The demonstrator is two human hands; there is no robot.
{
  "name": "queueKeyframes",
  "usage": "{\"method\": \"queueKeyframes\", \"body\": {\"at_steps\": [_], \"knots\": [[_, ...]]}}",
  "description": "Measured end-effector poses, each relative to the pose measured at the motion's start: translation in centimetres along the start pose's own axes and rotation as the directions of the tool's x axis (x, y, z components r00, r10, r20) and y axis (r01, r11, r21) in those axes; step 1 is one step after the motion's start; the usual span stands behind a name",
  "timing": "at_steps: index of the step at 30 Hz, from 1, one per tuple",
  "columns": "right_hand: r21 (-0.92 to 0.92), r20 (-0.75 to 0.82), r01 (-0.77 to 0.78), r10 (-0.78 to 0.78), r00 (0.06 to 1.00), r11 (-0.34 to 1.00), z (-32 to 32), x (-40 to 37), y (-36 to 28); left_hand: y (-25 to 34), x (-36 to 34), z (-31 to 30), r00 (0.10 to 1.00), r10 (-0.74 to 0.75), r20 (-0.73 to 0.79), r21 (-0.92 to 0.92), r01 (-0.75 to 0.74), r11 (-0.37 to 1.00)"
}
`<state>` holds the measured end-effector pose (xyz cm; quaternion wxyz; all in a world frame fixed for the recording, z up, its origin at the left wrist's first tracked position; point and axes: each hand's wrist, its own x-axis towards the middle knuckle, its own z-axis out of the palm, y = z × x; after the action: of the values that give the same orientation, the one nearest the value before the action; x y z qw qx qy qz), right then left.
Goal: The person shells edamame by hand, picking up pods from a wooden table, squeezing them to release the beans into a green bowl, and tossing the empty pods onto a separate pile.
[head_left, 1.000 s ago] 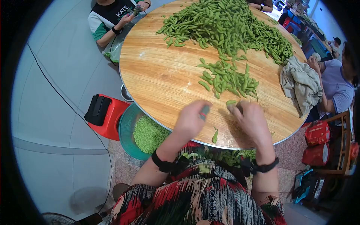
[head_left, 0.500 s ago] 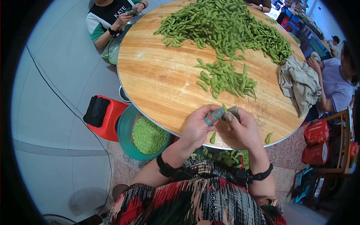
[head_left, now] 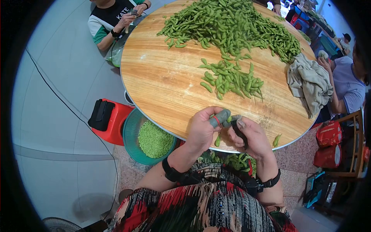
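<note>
In front of me, at the near edge of the round wooden table point(head_left: 154, 89), both hands meet over one green edamame pod point(head_left: 229, 119). My left hand point(head_left: 203, 129) pinches it with fingers in a grey cover tied by a red band. My right hand point(head_left: 253, 137) is closed at the pod's other end, its fingers curled, with dark grey covering on them. Much of the pod is hidden by fingers. Below the hands a single pod point(head_left: 217, 140) lies on the table, and another pod point(head_left: 276, 140) is to the right. A small pile of pods point(head_left: 234, 79) lies beyond.
A large heap of edamame point(head_left: 228, 25) covers the far side. A grey cloth point(head_left: 309, 83) lies at the right edge. Left below stands a green basket point(head_left: 130, 137) of shelled beans point(head_left: 154, 141), by a red stool point(head_left: 119, 120). Other people sit around the table.
The pod between my hands has sunk lower between the fingers, and less of it shows. My right hand has turned slightly, showing more of its dark finger covering.
</note>
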<state>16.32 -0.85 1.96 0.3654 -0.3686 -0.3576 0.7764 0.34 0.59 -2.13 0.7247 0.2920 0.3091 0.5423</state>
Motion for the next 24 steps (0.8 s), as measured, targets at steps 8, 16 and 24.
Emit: {"method": "queueKeyframes", "body": {"at_steps": [8, 16, 24], "knots": [[-0.009, 0.029, -0.001, 0.002, 1.0, 1.0, -0.6, 0.1, 0.8, -0.1, -1.0, 1.6, 0.999, 0.051, -0.001, 0.103, -0.05, 0.993], [0.047, 0.0, -0.041, 0.041, 0.999, 0.998, -0.4, 0.5, 0.6, 0.6, -0.5, -0.2, 0.957, -0.102, 0.271, -0.189, 0.157, 0.969], [-0.811, -0.077, 0.174, -0.398, 0.914, 0.559, 0.5, 3.8, 0.5, 1.6, -0.7, -0.4, 0.987, -0.046, -0.154, -0.016, 0.044, 0.999]]}}
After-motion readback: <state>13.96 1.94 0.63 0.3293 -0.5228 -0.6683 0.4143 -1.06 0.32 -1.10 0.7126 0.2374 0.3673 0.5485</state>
